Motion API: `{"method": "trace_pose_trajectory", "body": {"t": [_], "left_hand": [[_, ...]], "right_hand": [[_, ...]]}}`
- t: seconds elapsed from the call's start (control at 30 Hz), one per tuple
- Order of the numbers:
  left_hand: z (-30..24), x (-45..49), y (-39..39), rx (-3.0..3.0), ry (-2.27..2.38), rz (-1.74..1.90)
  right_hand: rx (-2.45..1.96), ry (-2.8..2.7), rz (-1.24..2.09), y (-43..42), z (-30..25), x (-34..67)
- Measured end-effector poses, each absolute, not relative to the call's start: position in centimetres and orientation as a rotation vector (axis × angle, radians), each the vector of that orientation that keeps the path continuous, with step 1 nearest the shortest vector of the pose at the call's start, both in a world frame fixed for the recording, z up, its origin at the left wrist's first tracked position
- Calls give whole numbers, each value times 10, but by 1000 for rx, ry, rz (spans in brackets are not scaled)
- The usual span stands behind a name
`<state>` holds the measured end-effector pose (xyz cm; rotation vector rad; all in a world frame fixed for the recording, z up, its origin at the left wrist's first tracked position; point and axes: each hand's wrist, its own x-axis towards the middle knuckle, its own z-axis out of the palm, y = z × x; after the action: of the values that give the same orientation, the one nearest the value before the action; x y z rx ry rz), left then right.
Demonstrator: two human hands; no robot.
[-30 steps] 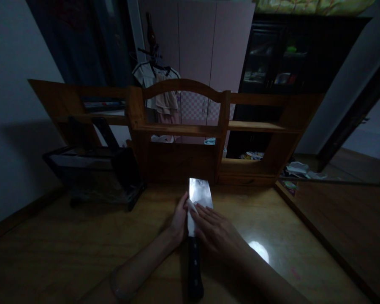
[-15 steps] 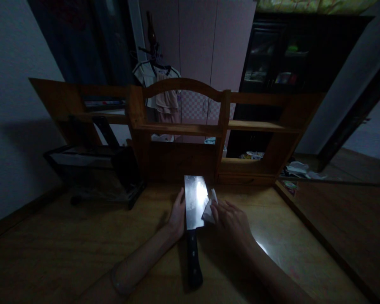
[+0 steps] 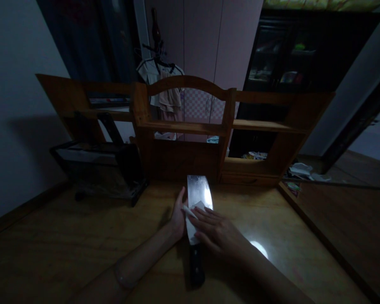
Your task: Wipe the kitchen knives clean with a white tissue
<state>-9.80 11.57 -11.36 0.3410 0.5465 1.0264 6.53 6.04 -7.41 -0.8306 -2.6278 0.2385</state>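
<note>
A cleaver (image 3: 196, 188) with a broad shiny blade and a black riveted handle points away from me, its handle toward me. My left hand (image 3: 178, 217) grips the blade along its left edge; the fingers behind the blade are hidden. With my right hand (image 3: 213, 228) I press a folded white tissue (image 3: 191, 226) flat against the lower part of the blade, just above the handle. The fingers of that hand lie across the tissue and cover part of it.
A knife block (image 3: 95, 169) with black-handled knives stands at the left on the wooden table (image 3: 114, 236). Behind it rises a wooden shelf unit (image 3: 183, 126) with a small drawer (image 3: 250, 180). Clothes (image 3: 164, 88) hang beyond it.
My right hand has moved left with the tissue, from the blade's right edge onto its lower face. My left hand keeps holding the cleaver. The view has shifted slightly.
</note>
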Motion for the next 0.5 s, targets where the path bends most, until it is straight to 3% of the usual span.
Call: {"method": "trace_pose_trajectory", "body": {"t": [0.17, 0.37, 0.5], "left_hand": [[-116, -97, 120, 345, 437, 991], [-123, -98, 123, 408, 382, 988], [-121, -97, 122, 413, 351, 983]], "right_hand": [[-849, -2582, 178, 68, -75, 79], [-1326, -2315, -88, 82, -87, 90], [-1197, -2234, -155, 85, -90, 92]]}}
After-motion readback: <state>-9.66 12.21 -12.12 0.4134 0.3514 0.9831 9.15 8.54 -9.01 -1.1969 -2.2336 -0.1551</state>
